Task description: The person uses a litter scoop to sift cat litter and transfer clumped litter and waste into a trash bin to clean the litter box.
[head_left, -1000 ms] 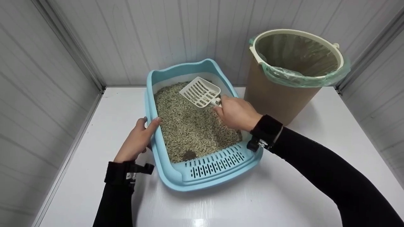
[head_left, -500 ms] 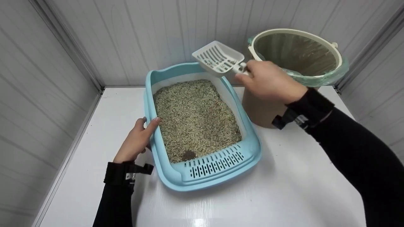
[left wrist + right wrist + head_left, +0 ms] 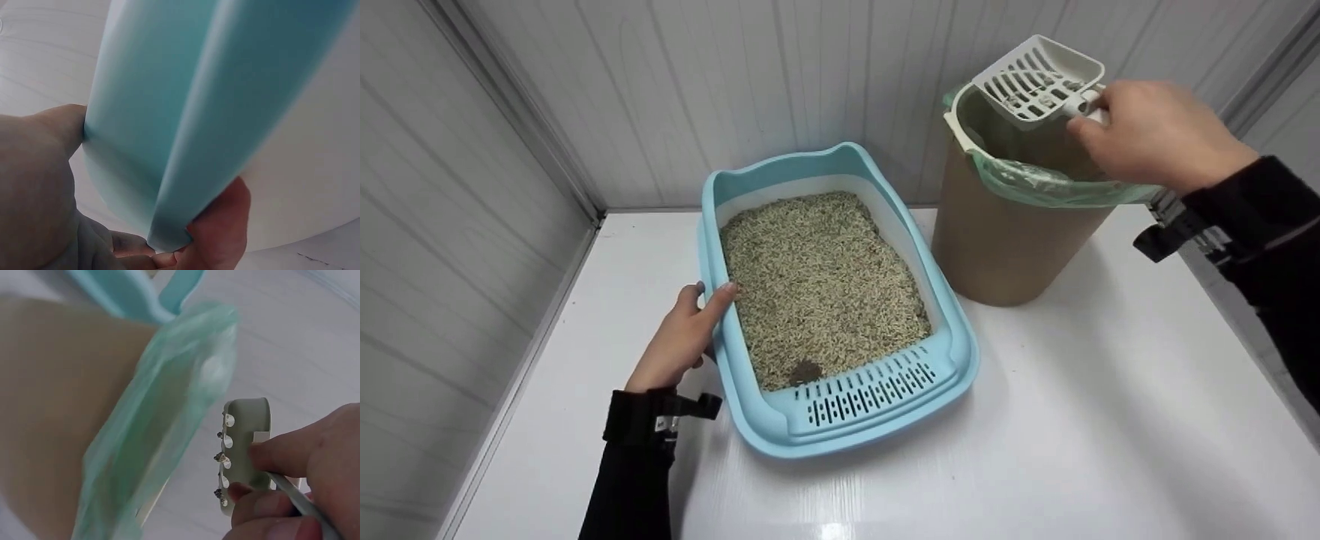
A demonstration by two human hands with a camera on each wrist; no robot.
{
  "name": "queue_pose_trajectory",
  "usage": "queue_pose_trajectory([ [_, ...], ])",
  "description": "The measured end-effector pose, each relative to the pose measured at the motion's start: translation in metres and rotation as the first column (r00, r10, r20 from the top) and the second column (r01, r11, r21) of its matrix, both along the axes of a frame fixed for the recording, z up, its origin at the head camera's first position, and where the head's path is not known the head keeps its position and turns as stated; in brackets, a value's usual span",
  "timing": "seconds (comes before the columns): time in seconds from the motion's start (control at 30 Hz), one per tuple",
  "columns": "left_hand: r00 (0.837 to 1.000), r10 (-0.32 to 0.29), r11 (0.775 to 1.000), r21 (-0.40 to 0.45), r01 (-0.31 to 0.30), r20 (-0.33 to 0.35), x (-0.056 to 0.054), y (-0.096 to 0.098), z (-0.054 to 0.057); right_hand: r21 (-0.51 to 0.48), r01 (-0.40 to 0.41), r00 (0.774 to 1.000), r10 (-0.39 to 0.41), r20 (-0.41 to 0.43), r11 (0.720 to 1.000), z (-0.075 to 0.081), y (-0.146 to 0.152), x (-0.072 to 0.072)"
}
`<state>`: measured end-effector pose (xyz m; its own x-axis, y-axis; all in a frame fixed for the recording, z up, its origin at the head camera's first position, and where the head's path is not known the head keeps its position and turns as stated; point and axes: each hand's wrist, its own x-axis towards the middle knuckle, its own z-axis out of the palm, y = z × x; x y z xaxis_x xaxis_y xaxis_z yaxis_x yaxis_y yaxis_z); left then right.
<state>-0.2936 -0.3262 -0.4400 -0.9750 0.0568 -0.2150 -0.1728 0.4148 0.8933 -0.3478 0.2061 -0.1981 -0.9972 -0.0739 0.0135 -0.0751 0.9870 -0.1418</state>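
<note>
Panelling [image 3: 810,82] backs the bin [image 3: 1012,247]. Right hand [image 3: 1162,135], nearer it, grips the scoop [image 3: 1069,64], long axis running leftward above the bin. Left hand [image 3: 679,341] grips the tray [image 3: 739,367], left of the bin.

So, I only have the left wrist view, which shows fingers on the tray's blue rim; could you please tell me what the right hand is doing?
Observer: The right hand holds a white scoop by its handle.
Operator: Thank you; and where is the scoop, please?
Observer: It is raised above the brown bin, with a gap between them.
Operator: Would you also say whether anything stands out in the litter?
Observer: Yes, a dark clump lies in the litter, right beside the slotted front ledge of the tray.
</note>
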Motion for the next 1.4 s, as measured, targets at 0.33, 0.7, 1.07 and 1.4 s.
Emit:
queue_pose_trajectory([
  [0.33,1.0,0.008,1.0,-0.008,-0.008,-0.021,0.001,-0.003,0.001,0.306,-0.101,0.924,0.204,-0.324,0.947,-0.01,0.03,0.011],
  [0.7,1.0,0.004,1.0,-0.002,-0.004,-0.015,-0.001,-0.002,0.001,0.528,-0.169,0.707,0.476,-0.523,0.832,-0.029,0.035,0.012],
  [1.07,1.0,0.004,1.0,-0.009,-0.004,-0.008,-0.003,-0.001,0.002,0.071,-0.001,0.979,0.015,-0.205,0.997,0.01,0.004,0.025],
  [1.4,1.0,0.009,1.0,-0.011,-0.009,-0.014,-0.004,0.001,0.003,-0.09,-0.21,0.977,0.206,-0.049,0.974,-0.014,-0.096,0.052],
])
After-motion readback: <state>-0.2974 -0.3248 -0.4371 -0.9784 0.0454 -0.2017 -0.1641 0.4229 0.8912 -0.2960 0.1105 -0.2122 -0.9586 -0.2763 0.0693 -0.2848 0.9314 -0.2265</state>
